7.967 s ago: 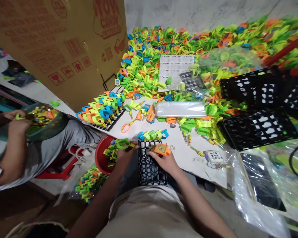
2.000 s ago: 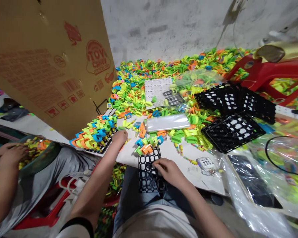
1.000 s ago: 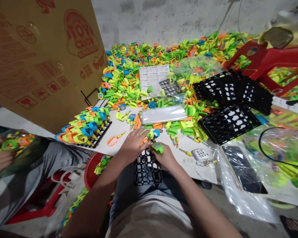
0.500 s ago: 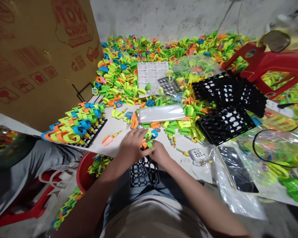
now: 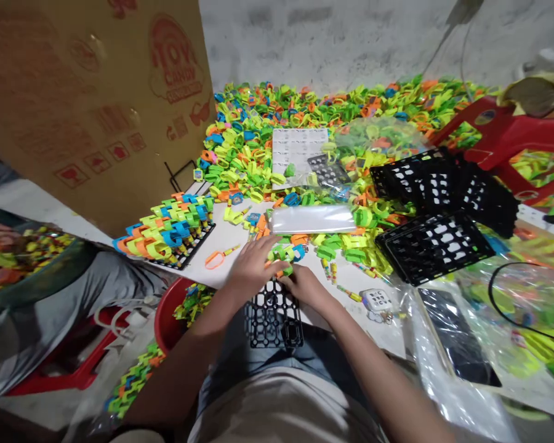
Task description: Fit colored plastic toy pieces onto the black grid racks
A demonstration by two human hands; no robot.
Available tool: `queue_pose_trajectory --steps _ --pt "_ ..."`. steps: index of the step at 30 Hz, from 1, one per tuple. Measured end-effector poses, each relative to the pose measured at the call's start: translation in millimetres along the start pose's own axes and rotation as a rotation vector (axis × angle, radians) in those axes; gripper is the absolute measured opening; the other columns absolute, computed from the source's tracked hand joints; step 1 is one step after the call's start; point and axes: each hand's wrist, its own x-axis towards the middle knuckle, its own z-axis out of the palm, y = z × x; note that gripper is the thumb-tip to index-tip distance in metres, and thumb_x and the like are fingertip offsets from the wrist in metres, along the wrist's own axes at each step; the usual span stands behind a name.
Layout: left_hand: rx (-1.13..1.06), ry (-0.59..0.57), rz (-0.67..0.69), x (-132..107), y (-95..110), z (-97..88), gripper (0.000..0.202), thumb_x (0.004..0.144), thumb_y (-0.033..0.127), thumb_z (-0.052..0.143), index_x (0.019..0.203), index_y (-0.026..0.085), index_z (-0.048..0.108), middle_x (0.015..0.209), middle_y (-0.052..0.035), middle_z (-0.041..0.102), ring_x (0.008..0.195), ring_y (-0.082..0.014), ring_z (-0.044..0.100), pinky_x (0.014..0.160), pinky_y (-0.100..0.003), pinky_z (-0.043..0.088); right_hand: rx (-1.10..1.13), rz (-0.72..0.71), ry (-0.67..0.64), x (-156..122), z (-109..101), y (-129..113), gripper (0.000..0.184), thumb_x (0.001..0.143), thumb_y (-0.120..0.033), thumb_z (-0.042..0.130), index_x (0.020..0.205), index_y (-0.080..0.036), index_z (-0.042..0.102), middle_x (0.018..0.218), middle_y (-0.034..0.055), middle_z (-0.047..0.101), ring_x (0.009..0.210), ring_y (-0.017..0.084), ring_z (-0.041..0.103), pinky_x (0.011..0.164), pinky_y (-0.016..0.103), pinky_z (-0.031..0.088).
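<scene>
A black grid tray (image 5: 271, 317) with round holes slopes from the table's front edge down over my lap. Bright toy watches (image 5: 284, 252) in green, yellow and blue stand at its far end. My left hand (image 5: 252, 267) curls over these watches from the left, its thumb reaching across to the right. Close by on the right, my right hand (image 5: 306, 285) has its fingers bent together at the tray, below the left thumb. Whatever lies between its fingertips is hidden.
Left on the table stands another tray filled with toy watches (image 5: 166, 231), before a big cardboard box (image 5: 96, 104). Loose watches (image 5: 249, 147) heap at the back. Black trays (image 5: 436, 246) and a phone (image 5: 459, 335) lie right. A red bucket (image 5: 168, 314) is below; a person sits left.
The view has shifted, so the table's contents appear further right. My right hand has drawn slightly down and away from the watches, and more of the tray's grid shows between my hands.
</scene>
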Motion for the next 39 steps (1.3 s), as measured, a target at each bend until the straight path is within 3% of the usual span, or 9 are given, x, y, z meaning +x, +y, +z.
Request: queue_pose_trajectory --steps 5,10,15,20,23,26,30,34,39 --pt "0.016 0.153 -0.371 29.5 -72.7 -15.7 0.039 0.090 0.035 0.042 0.121 0.014 0.053 0.120 -0.0120 0.057 0.111 -0.0199 0.053 0.096 -0.030 0.039 0.186 0.062 0.119 -22.2 -0.3 -3.9 0.022 0.083 -0.027 0.049 0.097 -0.013 0.060 0.083 0.0066 0.064 0.073 0.016 0.057 0.069 0.026 0.043" --pt "0.081 0.101 -0.470 66.0 -108.1 11.9 0.032 0.082 0.034 0.054 0.101 0.012 0.065 0.104 -0.0143 0.062 0.100 -0.0234 0.057 0.088 -0.032 0.042 0.136 0.052 0.167 -34.2 -3.5 -7.5 0.029 0.082 -0.031 0.049 0.102 -0.013 0.061 0.090 0.0089 0.064 0.077 0.018 0.058 0.072 0.029 0.046" --pt "0.104 0.091 -0.461 64.8 -105.8 18.8 0.024 0.080 0.027 0.053 0.087 0.011 0.069 0.100 -0.0152 0.061 0.099 -0.0259 0.056 0.089 -0.035 0.042 0.164 0.073 0.151 -47.2 -10.9 2.1 0.031 0.084 -0.038 0.048 0.097 -0.016 0.065 0.091 0.0087 0.067 0.074 0.018 0.060 0.071 0.030 0.047" --pt "0.078 0.029 -0.305 53.9 -110.1 3.1 0.025 0.081 0.022 0.052 0.101 0.014 0.064 0.118 -0.0107 0.055 0.115 -0.0203 0.047 0.103 -0.030 0.033 0.197 0.090 0.093 -55.2 -15.2 0.9 0.032 0.085 -0.042 0.049 0.090 -0.016 0.067 0.089 0.0072 0.068 0.078 0.018 0.062 0.072 0.028 0.047" --pt "0.055 -0.067 -0.191 53.1 -113.8 4.7 0.047 0.071 0.019 0.064 0.117 0.017 0.056 0.135 -0.0081 0.044 0.127 -0.0221 0.037 0.109 -0.032 0.027 0.186 0.050 0.055 -52.1 -11.8 -9.9 0.031 0.087 -0.041 0.048 0.090 -0.017 0.068 0.088 0.0058 0.068 0.077 0.017 0.062 0.071 0.026 0.045" --pt "0.049 -0.123 -0.136 52.3 -117.5 10.8 0.044 0.070 0.016 0.065 0.113 0.017 0.058 0.139 -0.0086 0.040 0.130 -0.0268 0.033 0.110 -0.039 0.026 0.171 0.015 0.040 -50.4 -7.4 -16.2 0.029 0.088 -0.039 0.047 0.092 -0.019 0.067 0.089 0.0043 0.068 0.076 0.016 0.062 0.070 0.025 0.045" --pt "0.036 -0.095 -0.101 47.2 -117.1 7.1 0.038 0.073 0.013 0.059 0.112 0.015 0.058 0.135 -0.0106 0.042 0.128 -0.0236 0.038 0.109 -0.036 0.029 0.182 0.037 0.045 -55.4 -6.3 -7.7 0.028 0.088 -0.038 0.047 0.093 -0.019 0.067 0.092 0.0047 0.068 0.080 0.017 0.062 0.072 0.026 0.045" --pt "-0.058 0.020 -0.103 28.2 -92.7 -18.5 0.042 0.075 0.022 0.060 0.116 0.015 0.055 0.131 -0.0112 0.045 0.122 -0.0206 0.045 0.104 -0.032 0.037 0.186 0.053 0.042 -63.9 -14.3 -3.5 0.027 0.089 -0.037 0.047 0.092 -0.019 0.067 0.093 0.0047 0.068 0.085 0.018 0.063 0.077 0.028 0.045" --pt "-0.662 0.136 -0.343 -17.2 -37.2 -66.5 0.047 0.076 0.042 0.062 0.117 0.020 0.054 0.128 -0.0084 0.053 0.099 -0.0188 0.061 0.079 -0.029 0.053 0.251 -0.057 0.118 -70.6 -30.0 -34.8 0.026 0.090 -0.037 0.046 0.098 -0.021 0.066 0.091 0.0042 0.067 0.079 0.015 0.061 0.066 0.023 0.045"
